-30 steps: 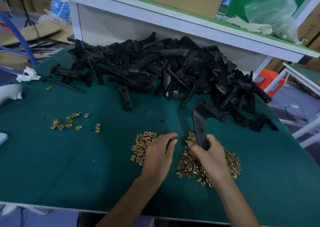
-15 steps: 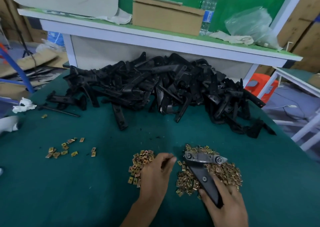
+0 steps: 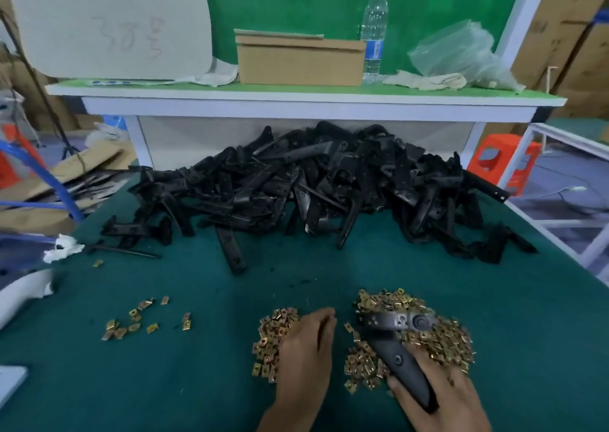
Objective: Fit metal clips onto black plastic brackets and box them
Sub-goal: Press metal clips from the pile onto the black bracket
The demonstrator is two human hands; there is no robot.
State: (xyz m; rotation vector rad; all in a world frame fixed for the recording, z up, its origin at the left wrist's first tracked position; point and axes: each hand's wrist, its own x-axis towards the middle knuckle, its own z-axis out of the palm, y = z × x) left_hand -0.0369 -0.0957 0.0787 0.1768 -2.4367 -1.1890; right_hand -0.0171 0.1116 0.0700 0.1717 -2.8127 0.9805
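Right hand (image 3: 440, 397) grips the stem of a black T-shaped plastic bracket (image 3: 395, 354) lying across a heap of brass-coloured metal clips (image 3: 443, 342). Left of the bracket, the left hand (image 3: 304, 352) curls over a smaller clip heap (image 3: 270, 339); whether it pinches one cannot be told. Likely step: fetching a clip, which must next slide squarely onto the bracket. Beyond the bracket lies a pile of black brackets (image 3: 313, 184).

A factory assembly bench: bulk heap of black brackets (image 3: 329, 194), loose metal clips (image 3: 428, 332), cardboard cartons (image 3: 566, 36) stacked behind.
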